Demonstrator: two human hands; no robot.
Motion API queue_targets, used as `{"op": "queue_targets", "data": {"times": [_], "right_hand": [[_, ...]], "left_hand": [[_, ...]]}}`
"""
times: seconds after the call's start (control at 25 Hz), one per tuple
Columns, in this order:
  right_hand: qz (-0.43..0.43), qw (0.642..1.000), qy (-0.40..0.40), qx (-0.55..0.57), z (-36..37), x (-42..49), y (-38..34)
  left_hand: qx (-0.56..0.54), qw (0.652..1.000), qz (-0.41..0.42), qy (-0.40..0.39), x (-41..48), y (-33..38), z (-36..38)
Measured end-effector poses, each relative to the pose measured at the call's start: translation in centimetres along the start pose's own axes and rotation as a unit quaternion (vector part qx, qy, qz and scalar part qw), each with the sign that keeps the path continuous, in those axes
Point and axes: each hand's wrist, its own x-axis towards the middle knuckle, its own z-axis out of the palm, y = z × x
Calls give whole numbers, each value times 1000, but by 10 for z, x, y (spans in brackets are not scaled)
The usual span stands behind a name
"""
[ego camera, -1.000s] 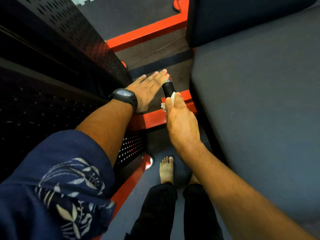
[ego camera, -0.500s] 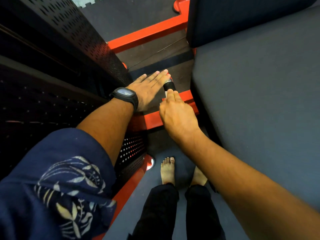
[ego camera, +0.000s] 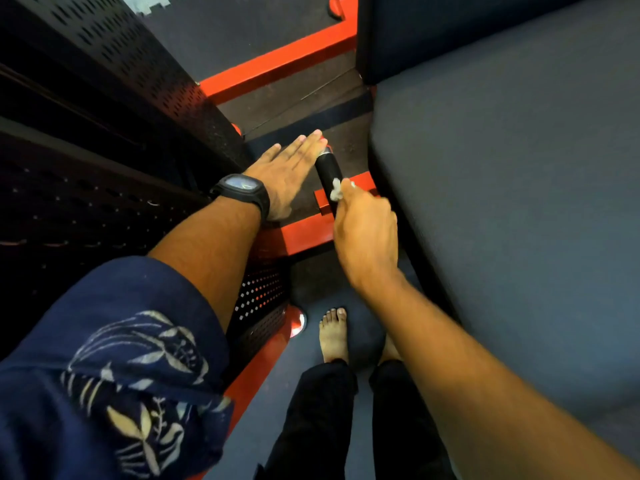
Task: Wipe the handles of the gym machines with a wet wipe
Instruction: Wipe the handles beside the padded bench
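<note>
Head-worn view, steeply down, near handle [ego camera: 328,169]

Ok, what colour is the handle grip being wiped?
The handle grip is black, with a silver end cap; the head view shows it.

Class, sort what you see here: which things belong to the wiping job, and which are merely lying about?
Belong to the job:
handle
wet wipe
right hand, pinching the wet wipe against the handle
left hand, flat beside the handle's far end

Just around:
watch
seat pad
red frame
perforated black cover
</note>
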Motion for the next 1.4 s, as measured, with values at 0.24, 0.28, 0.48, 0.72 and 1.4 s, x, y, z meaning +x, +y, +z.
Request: {"op": "queue_targets", "data": {"times": [0.24,0.28,0.48,0.72,1.4], "right_hand": [[119,983,-33,135,-2,12,5],[133,982,-37,128,-3,13,3],[173,979,-77,70,-17,4,3],[144,983,-65,93,-12,4,1],[-271,934,-23,-230,1,-25,17]], "left_hand": [[8,1000,-1,-8,0,1,-3],[4,1000,-3,-5,0,1,-3],[0,1000,-3,-1,-1,4,-1],[-19,1000,-6,12,-1,6,1],[-31,999,-10,27,-3,5,3]]}}
